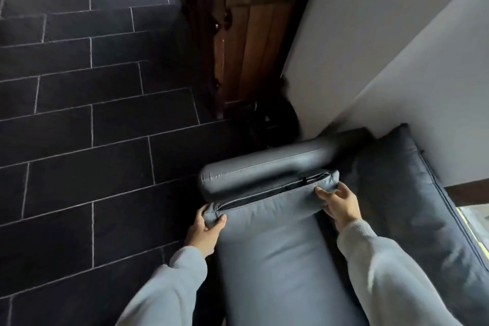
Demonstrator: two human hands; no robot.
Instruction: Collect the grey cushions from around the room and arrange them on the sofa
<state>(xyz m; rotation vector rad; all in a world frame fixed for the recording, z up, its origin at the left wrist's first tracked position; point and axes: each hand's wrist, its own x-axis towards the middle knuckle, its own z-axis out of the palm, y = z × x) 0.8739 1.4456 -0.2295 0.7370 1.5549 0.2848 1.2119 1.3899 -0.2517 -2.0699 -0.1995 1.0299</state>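
A long grey cushion (270, 246) with a dark zip along its far edge lies in front of me, pushed up against the grey sofa's padded armrest (254, 167). My left hand (205, 230) grips its far left corner. My right hand (341, 205) holds its far right corner, fingers curled over the edge. A darker grey back cushion (412, 193) leans against the wall on the right. The sofa seat under the held cushion is hidden.
Dark slate floor tiles (92, 114) fill the left side. A dark wooden cabinet (248, 34) stands beyond the armrest, with dark cables (264, 116) at its foot. A pale wall (397, 47) runs behind the sofa.
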